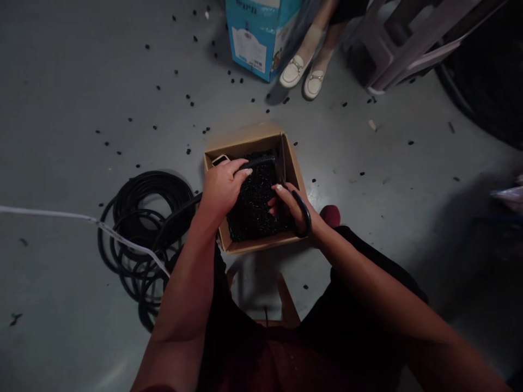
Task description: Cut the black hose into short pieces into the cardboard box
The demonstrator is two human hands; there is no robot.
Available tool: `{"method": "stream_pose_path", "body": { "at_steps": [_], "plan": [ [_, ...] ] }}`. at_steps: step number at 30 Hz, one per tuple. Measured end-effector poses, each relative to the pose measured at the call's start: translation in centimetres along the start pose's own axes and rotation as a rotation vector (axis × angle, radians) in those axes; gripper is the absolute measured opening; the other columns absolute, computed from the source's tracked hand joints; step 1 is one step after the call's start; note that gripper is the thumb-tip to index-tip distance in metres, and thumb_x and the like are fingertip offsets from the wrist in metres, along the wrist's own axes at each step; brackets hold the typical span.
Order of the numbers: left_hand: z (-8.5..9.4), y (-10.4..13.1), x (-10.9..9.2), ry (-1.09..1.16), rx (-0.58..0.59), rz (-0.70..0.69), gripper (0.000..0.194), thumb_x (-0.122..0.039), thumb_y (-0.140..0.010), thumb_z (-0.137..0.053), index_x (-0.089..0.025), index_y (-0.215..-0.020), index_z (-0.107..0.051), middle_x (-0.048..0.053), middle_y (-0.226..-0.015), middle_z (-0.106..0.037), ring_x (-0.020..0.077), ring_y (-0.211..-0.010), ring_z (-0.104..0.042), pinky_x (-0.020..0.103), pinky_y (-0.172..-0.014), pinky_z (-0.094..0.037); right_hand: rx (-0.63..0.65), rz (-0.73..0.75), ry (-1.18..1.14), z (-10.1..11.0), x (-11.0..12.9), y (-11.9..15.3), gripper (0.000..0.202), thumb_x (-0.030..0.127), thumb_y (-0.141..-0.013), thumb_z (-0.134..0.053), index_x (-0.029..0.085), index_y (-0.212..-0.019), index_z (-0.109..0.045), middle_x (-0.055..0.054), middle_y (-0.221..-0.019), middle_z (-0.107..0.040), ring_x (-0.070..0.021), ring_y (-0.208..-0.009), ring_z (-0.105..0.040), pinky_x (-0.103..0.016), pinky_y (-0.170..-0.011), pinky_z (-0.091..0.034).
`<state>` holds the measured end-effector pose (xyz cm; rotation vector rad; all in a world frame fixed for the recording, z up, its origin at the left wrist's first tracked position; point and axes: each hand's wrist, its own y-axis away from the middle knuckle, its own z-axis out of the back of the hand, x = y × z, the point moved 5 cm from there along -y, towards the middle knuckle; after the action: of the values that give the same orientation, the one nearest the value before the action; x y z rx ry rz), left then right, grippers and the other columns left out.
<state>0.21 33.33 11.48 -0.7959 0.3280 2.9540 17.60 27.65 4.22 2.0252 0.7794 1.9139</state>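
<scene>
My left hand (224,185) is wrapped round a black ribbed tube (261,161), whose end points right over an open cardboard box (296,169). In my right hand (291,206) is a pair of scissors (302,213) with black handles. The blades point away from me and stand at the tube's right end; whether they touch it I cannot tell. Small black pieces (259,201) fill much of the box below both hands. The tube runs back past my left wrist towards a coil of black tubing (153,182) on the floor at the left.
Small black bits are scattered over the grey floor (73,179). A blue carton (253,41) and a person's feet in white shoes (314,81) are beyond the box. Plastic stools (384,54) stand at upper right. A white cord (122,239) crosses the left side.
</scene>
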Motion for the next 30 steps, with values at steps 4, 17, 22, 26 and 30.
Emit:
{"method": "stream_pose_path", "body": {
  "at_steps": [4, 17, 22, 26, 30],
  "plan": [
    [0.1, -0.1, 0.3, -0.064, -0.034, 0.008, 0.039, -0.032, -0.096, -0.043, -0.021, -0.123, -0.069, 0.006, -0.121, -0.071, 0.0226, -0.114, -0.062, 0.034, -0.102, -0.045, -0.083, 0.037, 0.202, 0.4, 0.2, -0.1, 0.047, 0.056, -0.082, -0.064, 0.021, -0.112, -0.053, -0.001, -0.083, -0.064, -0.0175, -0.072, -0.062, -0.035, -0.072, -0.051],
    [-0.2, 0.0, -0.1, -0.171, 0.034, 0.046, 0.038, -0.032, -0.097, -0.041, -0.021, -0.12, -0.07, 0.008, -0.113, -0.071, 0.0245, -0.106, -0.063, 0.035, -0.095, -0.045, -0.004, 0.019, 0.309, -0.8, 0.4, 0.8, 0.054, 0.055, -0.081, -0.062, 0.021, -0.121, -0.052, -0.007, -0.106, -0.067, -0.0263, -0.099, -0.062, -0.042, -0.089, -0.045],
    [-0.6, -0.1, -0.1, -0.149, 0.036, 0.034, 0.036, -0.031, -0.096, -0.043, -0.022, -0.121, -0.069, 0.007, -0.116, -0.071, 0.024, -0.109, -0.062, 0.034, -0.097, -0.045, 0.011, 0.015, 0.312, -1.0, 0.4, 0.8, 0.054, 0.056, -0.081, -0.062, 0.021, -0.121, -0.052, -0.007, -0.105, -0.067, -0.0257, -0.099, -0.061, -0.041, -0.089, -0.045],
    [-0.8, 0.0, -0.2, -0.151, 0.053, 0.037, 0.037, -0.029, -0.096, -0.044, -0.02, -0.123, -0.068, 0.008, -0.118, -0.071, 0.0237, -0.111, -0.062, 0.034, -0.098, -0.045, 0.027, 0.02, 0.316, -1.1, 0.3, 0.8, 0.054, 0.056, -0.082, -0.062, 0.021, -0.121, -0.051, -0.007, -0.103, -0.067, -0.0256, -0.099, -0.061, -0.04, -0.088, -0.045],
    [-0.9, 0.1, -0.5, -0.162, 0.055, 0.022, 0.036, -0.027, -0.096, -0.044, -0.021, -0.122, -0.069, 0.008, -0.116, -0.071, 0.0233, -0.11, -0.063, 0.034, -0.097, -0.046, 0.031, 0.027, 0.326, -1.1, 0.2, 0.8, 0.052, 0.056, -0.083, -0.059, 0.022, -0.122, -0.051, -0.006, -0.104, -0.066, -0.0248, -0.1, -0.061, -0.041, -0.09, -0.045]
  ]
}}
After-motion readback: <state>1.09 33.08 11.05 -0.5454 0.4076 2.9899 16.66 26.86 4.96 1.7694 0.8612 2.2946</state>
